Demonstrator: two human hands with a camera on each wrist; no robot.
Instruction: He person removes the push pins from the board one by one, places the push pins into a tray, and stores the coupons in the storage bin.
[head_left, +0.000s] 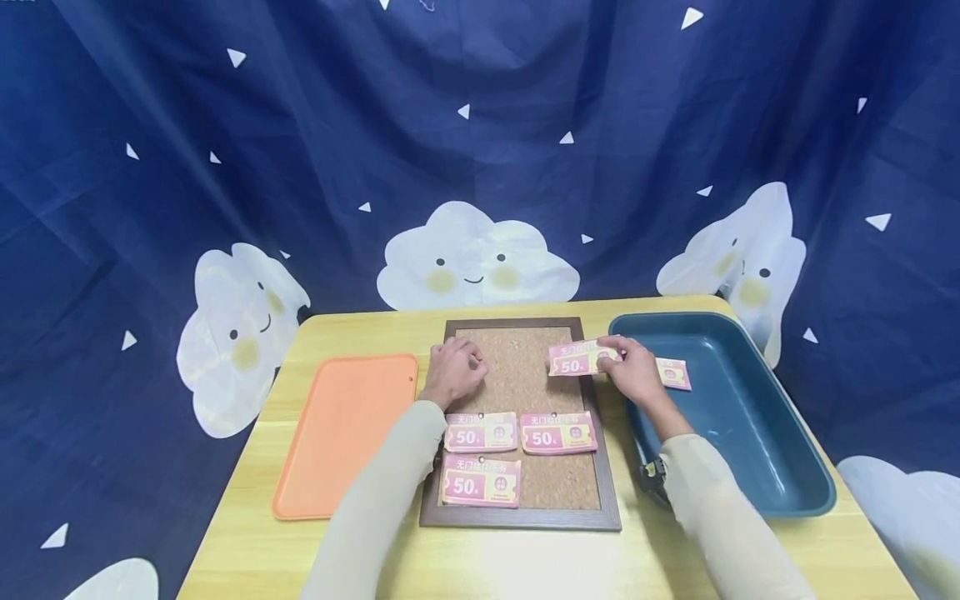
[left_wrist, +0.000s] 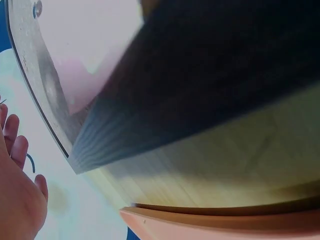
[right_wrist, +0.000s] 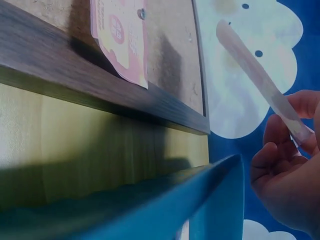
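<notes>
My left hand (head_left: 454,372), fingers curled, is over the upper left of a framed corkboard (head_left: 517,383). In the left wrist view, a thin dark pin (left_wrist: 3,101) shows at its fingertips, mostly out of frame. With thumb and fingers my right hand (head_left: 636,372) pinches a pink-and-yellow coupon (head_left: 573,358) marked 50, held over the board's upper right; the right wrist view shows this coupon (right_wrist: 260,80) nearly edge-on. Lower on the board hang a left coupon (head_left: 480,433), a right coupon (head_left: 558,433) and a bottom coupon (head_left: 480,482), each with a round tack at its top.
An orange tray (head_left: 345,442) lies left of the board, with a small dark spot near its upper right corner. At the right stands a deep blue-green bin (head_left: 757,417), holding another coupon (head_left: 673,373). Behind the wooden table (head_left: 517,567) hangs a dark blue cloud-patterned curtain (head_left: 480,150).
</notes>
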